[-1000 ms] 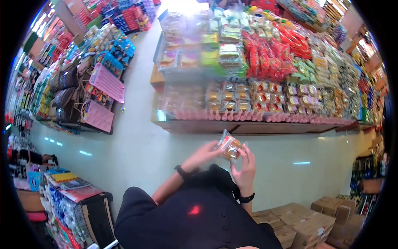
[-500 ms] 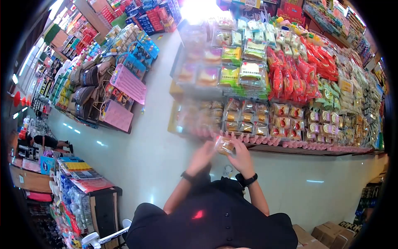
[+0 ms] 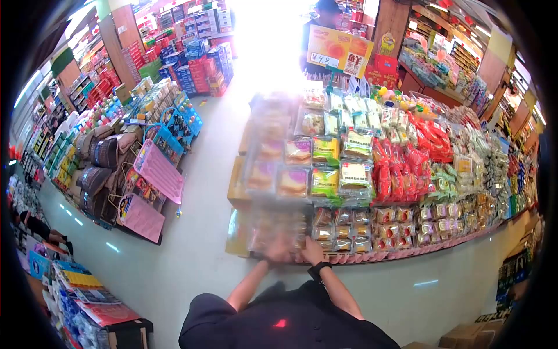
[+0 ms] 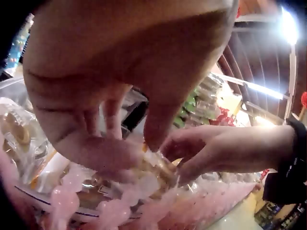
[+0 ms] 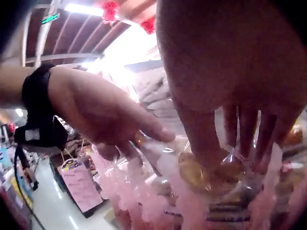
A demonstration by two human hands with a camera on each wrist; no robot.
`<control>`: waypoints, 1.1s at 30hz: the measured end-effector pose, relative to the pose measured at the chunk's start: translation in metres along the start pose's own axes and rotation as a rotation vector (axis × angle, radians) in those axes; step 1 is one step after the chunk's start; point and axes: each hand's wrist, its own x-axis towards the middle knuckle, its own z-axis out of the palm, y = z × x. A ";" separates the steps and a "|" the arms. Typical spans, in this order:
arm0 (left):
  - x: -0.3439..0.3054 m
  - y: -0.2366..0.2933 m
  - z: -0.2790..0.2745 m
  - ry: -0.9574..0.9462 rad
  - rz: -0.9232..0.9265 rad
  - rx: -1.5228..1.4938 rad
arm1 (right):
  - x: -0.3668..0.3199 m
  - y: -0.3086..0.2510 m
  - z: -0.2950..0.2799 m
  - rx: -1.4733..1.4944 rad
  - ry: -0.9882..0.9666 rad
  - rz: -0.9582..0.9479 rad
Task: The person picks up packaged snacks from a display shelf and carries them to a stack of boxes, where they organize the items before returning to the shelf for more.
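At the front edge of the snack display my right hand (image 3: 314, 251) pinches a golden cake in clear wrap (image 5: 191, 175), thumb on one side and fingers on the other. My left hand (image 3: 280, 251) is just left of it, blurred in the head view, its fingers bent down among the wrapped cakes. In the right wrist view the left thumb and fingertips come close to clear plastic; I cannot tell whether they grip it. Rows of small wrapped cakes (image 3: 343, 231) lie beside the right hand. Pink scalloped trim (image 5: 192, 203) runs under both hands.
Behind the cakes are bread packs (image 3: 356, 174) and red snack bags (image 3: 401, 174). A yellow price sign (image 3: 339, 51) stands at the back. Across the aisle on the left, pink boards (image 3: 141, 217) hang on a stand of hats. Cardboard boxes (image 3: 462, 336) sit at lower right.
Both hands have gone from holding the wrapped cake in front of the body to the display's front edge. The head view has come closer to the display and tilted up.
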 end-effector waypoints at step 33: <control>0.060 0.052 0.012 -0.155 -0.253 0.651 | 0.043 0.018 0.003 -0.333 -0.156 -0.337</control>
